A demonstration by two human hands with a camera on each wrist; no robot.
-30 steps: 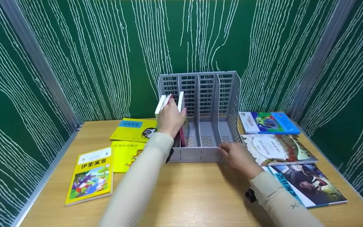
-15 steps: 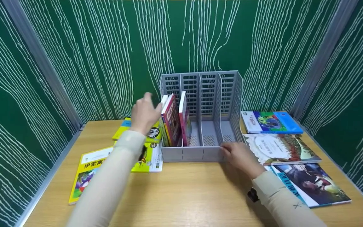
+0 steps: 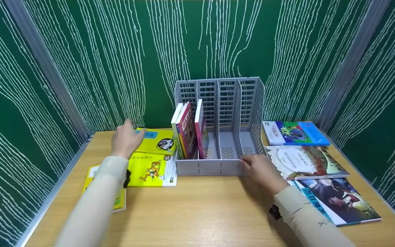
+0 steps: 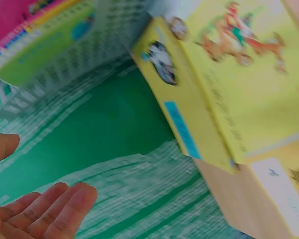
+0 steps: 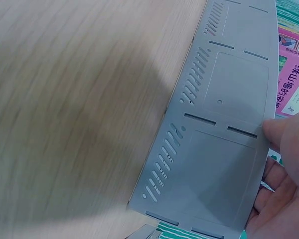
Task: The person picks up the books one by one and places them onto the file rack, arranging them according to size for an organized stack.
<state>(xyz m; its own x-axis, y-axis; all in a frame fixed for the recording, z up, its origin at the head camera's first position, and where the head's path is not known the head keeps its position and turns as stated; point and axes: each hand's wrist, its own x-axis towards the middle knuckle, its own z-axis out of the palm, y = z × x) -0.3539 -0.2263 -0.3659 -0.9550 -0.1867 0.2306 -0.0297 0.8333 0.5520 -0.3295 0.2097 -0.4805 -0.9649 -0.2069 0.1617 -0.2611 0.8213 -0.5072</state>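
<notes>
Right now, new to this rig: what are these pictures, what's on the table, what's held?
No robot: the left grip and right grip are a person's bare hands. The wide view is taken from the head, looking forward and down; the close ones are from each wrist. On the wooden table stands a grey rack with books standing in its two leftmost slots; yellow books lie flat to its left, other books to its right. The right grip holds the rack's front edge; the left grip, near the yellow books, holds nothing.

Long cream sleeves (image 3: 87,207) end in broad, plain cuffs (image 3: 111,166). A small black piece (image 3: 127,178) shows at each wrist. A dark X (image 3: 322,223) marks the right sleeve (image 3: 309,218).
</notes>
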